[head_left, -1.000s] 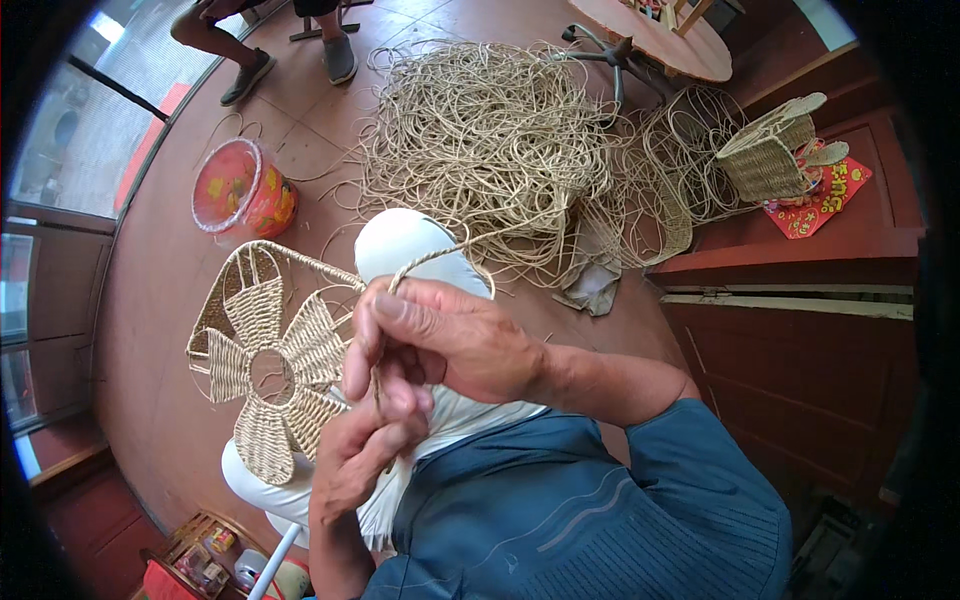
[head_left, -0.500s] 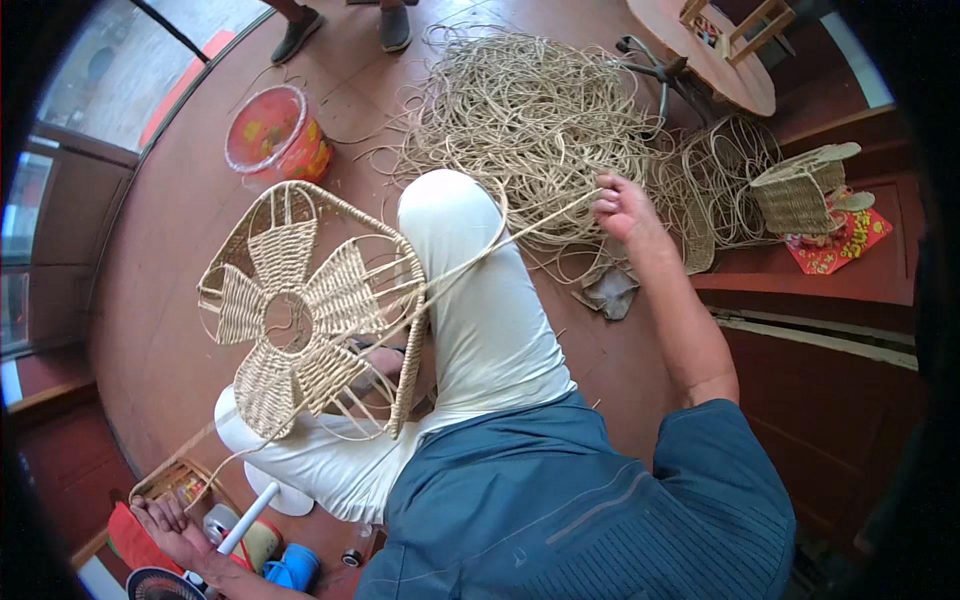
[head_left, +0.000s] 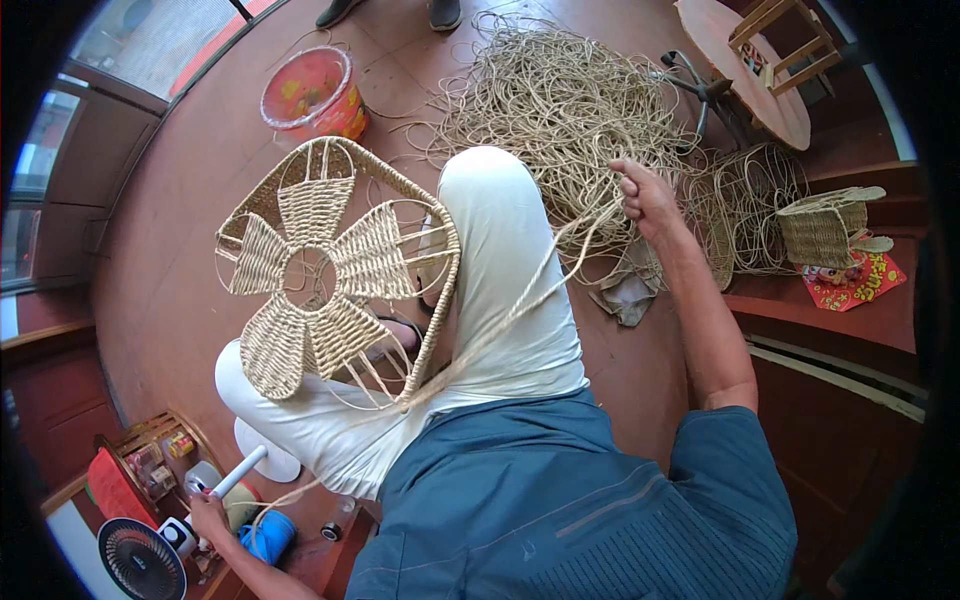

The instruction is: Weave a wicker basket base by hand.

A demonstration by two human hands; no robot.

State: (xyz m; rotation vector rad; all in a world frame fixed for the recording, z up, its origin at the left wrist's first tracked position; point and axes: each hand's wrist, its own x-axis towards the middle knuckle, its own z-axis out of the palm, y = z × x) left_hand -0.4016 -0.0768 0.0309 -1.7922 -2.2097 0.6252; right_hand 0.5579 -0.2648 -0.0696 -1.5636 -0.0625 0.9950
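A woven straw frame [head_left: 300, 265] with flower-like panels around a central ring rests over my left thigh, beside my right knee. A pale twisted cord [head_left: 530, 295] runs diagonally across my lap, blurred in places. My right hand [head_left: 648, 198], arm stretched forward over the heap of cord, is closed on the upper part. Far down at the lower left, my left hand [head_left: 208, 512] is closed on the cord's other stretch, beside a white pole and a fan; its fingertips are small and partly hidden.
A cord heap [head_left: 540, 90], a red bucket [head_left: 350, 105], another person's shoes [head_left: 445, 12], a round wooden table [head_left: 790, 118] and a woven basket [head_left: 815, 225] surround me. At lower left stand a fan [head_left: 140, 560], blue container [head_left: 270, 540] and wooden crate [head_left: 150, 445].
My hands were together at the centre and have spread wide apart, drawing cord across my lap. The view has shifted; the other person's legs now show only as shoes at the top.
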